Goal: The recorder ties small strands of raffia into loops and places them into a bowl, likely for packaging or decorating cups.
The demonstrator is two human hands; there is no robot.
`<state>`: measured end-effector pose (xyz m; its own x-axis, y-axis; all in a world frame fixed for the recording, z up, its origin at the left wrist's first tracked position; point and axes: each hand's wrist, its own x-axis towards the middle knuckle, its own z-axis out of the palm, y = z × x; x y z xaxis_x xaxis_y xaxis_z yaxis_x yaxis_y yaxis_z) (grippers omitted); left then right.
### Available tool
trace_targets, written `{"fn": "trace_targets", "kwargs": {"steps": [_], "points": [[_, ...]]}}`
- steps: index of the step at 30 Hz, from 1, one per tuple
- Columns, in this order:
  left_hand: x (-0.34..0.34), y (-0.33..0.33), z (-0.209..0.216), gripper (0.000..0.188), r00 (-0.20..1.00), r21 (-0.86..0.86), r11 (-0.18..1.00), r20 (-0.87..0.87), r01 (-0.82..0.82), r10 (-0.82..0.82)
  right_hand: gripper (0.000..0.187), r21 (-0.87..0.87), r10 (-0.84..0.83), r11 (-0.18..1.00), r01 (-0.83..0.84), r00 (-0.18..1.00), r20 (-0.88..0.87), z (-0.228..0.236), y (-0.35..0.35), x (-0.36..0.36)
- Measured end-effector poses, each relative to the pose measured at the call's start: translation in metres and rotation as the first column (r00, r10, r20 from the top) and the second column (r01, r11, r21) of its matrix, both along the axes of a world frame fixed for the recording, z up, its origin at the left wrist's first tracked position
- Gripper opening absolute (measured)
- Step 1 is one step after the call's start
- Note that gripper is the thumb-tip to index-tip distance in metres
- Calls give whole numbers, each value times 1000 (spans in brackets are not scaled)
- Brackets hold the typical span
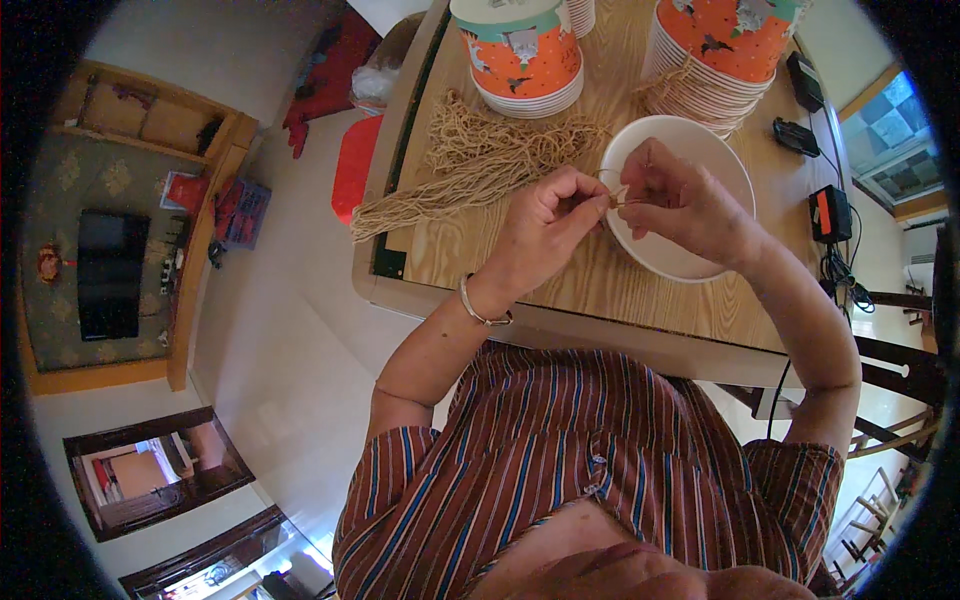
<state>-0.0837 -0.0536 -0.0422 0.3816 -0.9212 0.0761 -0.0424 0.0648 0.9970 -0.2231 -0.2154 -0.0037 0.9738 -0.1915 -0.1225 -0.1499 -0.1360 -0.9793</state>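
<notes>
My left hand, with a bangle on its wrist, pinches a short bit of tan twine between thumb and fingers. The fingertips of my right hand close on the same bit from the other side, over a white paper bucket. That bucket lies open toward me, its pale inside showing. To the left on the wooden table spreads a loose bundle of tan twine strands. How the twine meets the bucket's rim is hidden by my fingers.
Nested orange paper buckets with green rims stand at the back, beside a taller stack with twine loops against it. Black adapters and cables line the table's right edge. A red stool is past the left edge.
</notes>
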Motion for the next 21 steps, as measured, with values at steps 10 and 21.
{"fn": "trace_targets", "kwargs": {"steps": [10, 21], "points": [[5, 2, 1, 9, 997, 21, 1000, 75, 17, -19, 11, -572, 24, 808, 138, 963, 267, 5, 14, -3], [8, 0, 5, 7, 967, 8, 996, 242, 84, -83, 19, -474, -60, 873, 116, 989, 132, 9, 11, 4]]}}
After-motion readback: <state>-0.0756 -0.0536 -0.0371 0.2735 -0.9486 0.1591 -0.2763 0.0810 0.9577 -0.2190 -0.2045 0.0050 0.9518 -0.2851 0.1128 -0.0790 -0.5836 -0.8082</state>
